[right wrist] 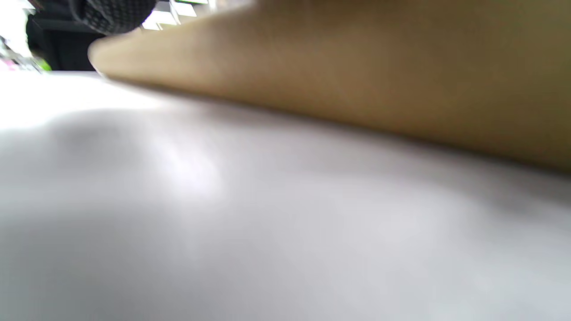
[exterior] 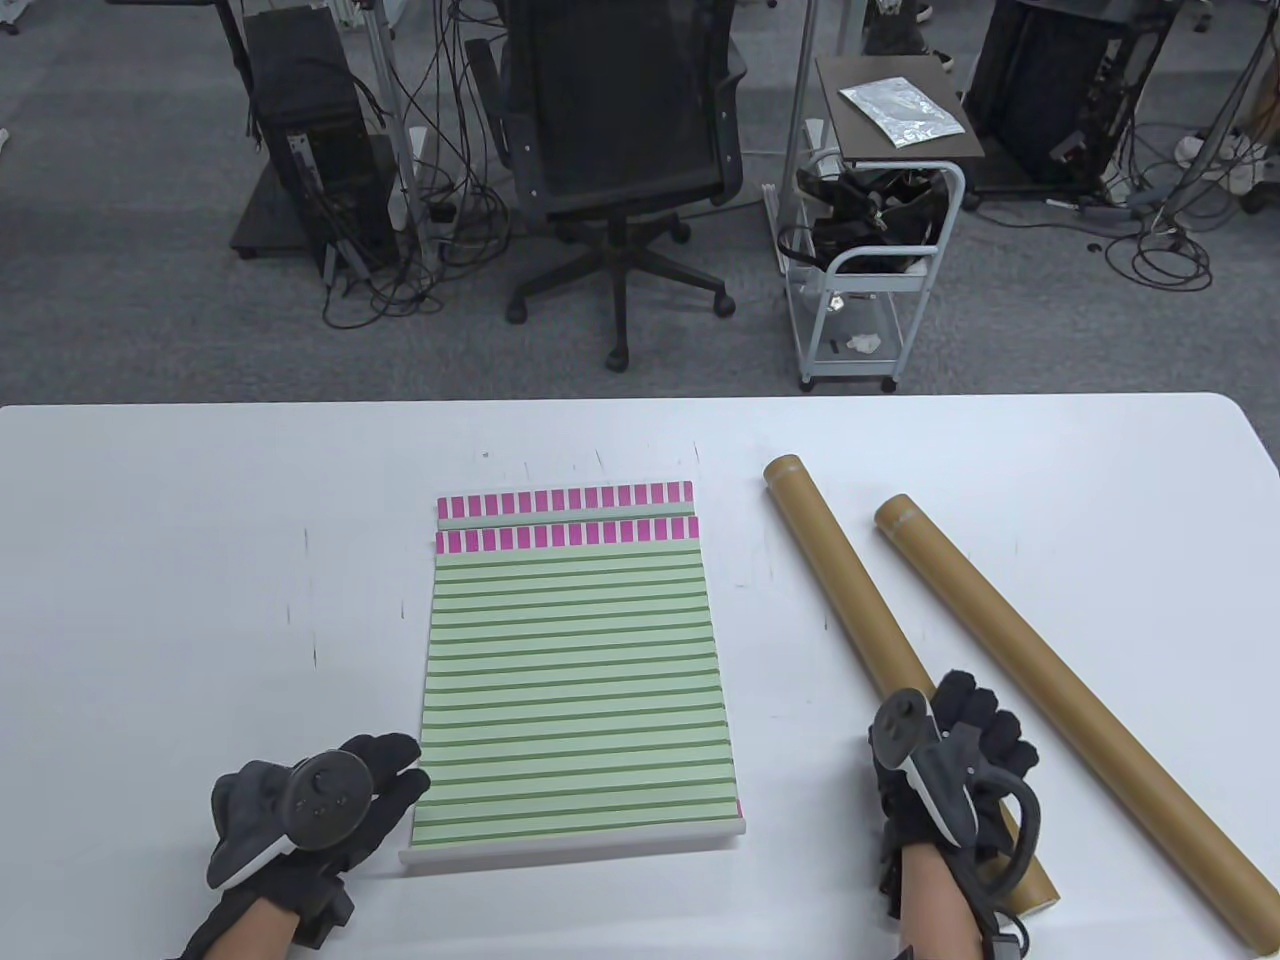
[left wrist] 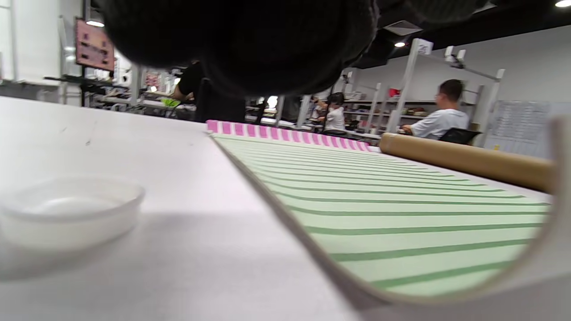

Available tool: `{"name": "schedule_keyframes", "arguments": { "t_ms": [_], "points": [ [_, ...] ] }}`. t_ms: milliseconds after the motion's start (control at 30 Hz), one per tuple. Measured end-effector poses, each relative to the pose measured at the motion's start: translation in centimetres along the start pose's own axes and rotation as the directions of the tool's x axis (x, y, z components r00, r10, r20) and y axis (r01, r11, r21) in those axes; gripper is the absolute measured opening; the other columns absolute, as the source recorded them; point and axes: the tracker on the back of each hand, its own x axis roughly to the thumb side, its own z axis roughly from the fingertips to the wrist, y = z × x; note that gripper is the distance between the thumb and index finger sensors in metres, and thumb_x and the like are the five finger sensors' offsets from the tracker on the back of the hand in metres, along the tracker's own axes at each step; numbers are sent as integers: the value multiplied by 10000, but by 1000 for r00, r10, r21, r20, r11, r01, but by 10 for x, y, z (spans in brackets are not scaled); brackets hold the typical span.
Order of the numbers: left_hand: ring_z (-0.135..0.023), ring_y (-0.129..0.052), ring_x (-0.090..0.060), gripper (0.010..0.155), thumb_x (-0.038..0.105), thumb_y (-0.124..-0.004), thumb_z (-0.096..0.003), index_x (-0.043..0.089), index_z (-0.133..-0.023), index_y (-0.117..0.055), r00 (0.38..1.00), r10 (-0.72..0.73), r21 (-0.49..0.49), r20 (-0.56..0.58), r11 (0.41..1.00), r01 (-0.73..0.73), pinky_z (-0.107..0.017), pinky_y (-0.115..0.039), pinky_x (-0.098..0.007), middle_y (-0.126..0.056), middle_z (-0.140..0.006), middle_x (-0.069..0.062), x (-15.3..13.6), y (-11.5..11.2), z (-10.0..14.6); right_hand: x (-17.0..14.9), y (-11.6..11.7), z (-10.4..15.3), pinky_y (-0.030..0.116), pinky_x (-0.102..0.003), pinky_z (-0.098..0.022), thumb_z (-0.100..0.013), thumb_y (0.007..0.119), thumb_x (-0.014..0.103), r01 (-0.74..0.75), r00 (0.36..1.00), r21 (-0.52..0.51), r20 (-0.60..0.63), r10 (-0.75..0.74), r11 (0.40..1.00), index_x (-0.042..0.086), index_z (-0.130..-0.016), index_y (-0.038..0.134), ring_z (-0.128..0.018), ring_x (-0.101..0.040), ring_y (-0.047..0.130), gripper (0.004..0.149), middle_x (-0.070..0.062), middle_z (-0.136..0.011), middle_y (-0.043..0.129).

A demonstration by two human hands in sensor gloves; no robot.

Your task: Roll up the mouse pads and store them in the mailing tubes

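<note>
A green-striped mouse pad (exterior: 575, 690) with a pink band along its far edge is laid flat at the centre of the white table (exterior: 180, 560); a second pad (exterior: 565, 500) is seen beneath it, its pink strip showing at 12 o'clock. The near edge of the top pad is lifted and curled upward, as is shown in the left wrist view, where the grey underside (left wrist: 555, 187) rises at the right.

The pad's near left corner, at about 7 o'clock, is touched by the left hand (exterior: 300, 810). Its fingers (exterior: 385, 760) are stretched out fairly straight toward the pad's edge, and nothing is clasped by them.

Two brown cardboard tubes are laid at 3 o'clock from the pad, slanted from far left to near right, side by side but apart. The nearer tube (exterior: 850, 590) is covered by the right hand (exterior: 950, 770), whose fingers are draped over it toward the 1 o'clock side. Whether the tube is actually gripped cannot be told. In the right wrist view the tube (right wrist: 357, 76) is seen close, lying on the table. The farther tube (exterior: 1060, 710) is touched by neither hand.

A shallow white dish (left wrist: 67, 214) is seen on the table at the left of the left wrist view.
</note>
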Motion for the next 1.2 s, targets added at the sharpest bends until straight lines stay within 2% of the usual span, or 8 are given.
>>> {"name": "schedule_keyframes", "arguments": {
  "t_ms": [133, 267, 333, 467, 700, 867, 1000, 1200],
  "points": [
    [-555, -981, -113, 610, 603, -639, -428, 275, -941, -687, 983, -31, 35, 179, 999, 25, -356, -867, -201, -870, -819, 14, 37, 0, 5, 34, -30, 23, 673, -490, -670, -485, 609, 569, 121, 961, -187, 267, -69, 975, 158, -1070, 490, -863, -319, 751, 725, -95, -1031, 647],
    [-625, -962, -108, 614, 599, -652, -423, 303, -961, -671, 944, -144, 5, 296, 989, 150, -297, -839, -139, -834, -879, 21, 68, -11, 8, 79, -37, 63, 743, -465, -589, -471, 641, 538, 280, 747, 99, 602, -281, 955, 177, -985, 686, -732, -306, 864, 630, -85, -918, 806],
    [-533, -976, -84, 558, 573, -681, -422, 316, -916, -728, 929, -183, -21, 322, 979, 201, -223, -826, -111, -883, -811, 35, 75, -17, 10, 99, -35, 81, 758, -462, -565, -466, 659, 525, 210, 610, 234, 727, -314, 949, 177, -962, 721, -698, -305, 884, 610, -85, -885, 839],
    [-463, -1004, -92, 501, 543, -734, -412, 320, -855, -806, 921, -154, -146, 358, 965, 218, -202, -837, -123, -946, -735, 41, 76, -26, 9, 116, -21, 98, 776, -456, -539, -458, 710, 497, -1, 523, 288, 817, -245, 958, 174, -928, 761, -652, -298, 909, 572, -82, -839, 878],
    [-500, -1028, -150, 574, 588, -778, -379, 284, -865, -808, 899, -115, -330, 423, 904, 271, -324, -891, -183, -943, -736, -11, 85, -49, 4, 122, 3, 96, 778, -432, -518, -437, 780, 463, -143, 506, 331, 834, -218, 933, 198, -882, 776, -596, -264, 893, 519, -62, -785, 853],
    [-459, -1040, -127, 585, 595, -812, -350, 289, -848, -805, 889, -187, -275, 419, 906, 320, -315, -902, -175, -956, -691, 16, 89, -52, 3, 122, 3, 97, 788, -415, -503, -420, 802, 457, -160, 497, 308, 846, -193, 938, 207, -874, 767, -582, -245, 897, 520, -50, -775, 844],
    [-376, -1049, -79, 782, 579, -818, -334, 226, -1000, -607, 905, -217, -215, 367, 926, 309, -250, -903, -138, -972, -611, 77, 87, -54, 2, 123, 5, 99, 833, -340, -393, -433, 786, 420, -140, 514, 301, 836, -191, 943, 212, -844, 777, -459, -182, 942, 460, -44, -700, 872],
    [-344, -1044, -82, 685, 512, -773, -395, 225, -999, -622, 937, -203, -230, 285, 934, 272, -230, -899, -142, -975, -572, 98, 83, -56, -2, 125, 9, 105, 808, -341, -380, -469, 742, 350, -134, 521, 247, 841, -144, 960, 222, -840, 746, -435, -185, 909, 392, -41, -677, 855]
  ]
}}
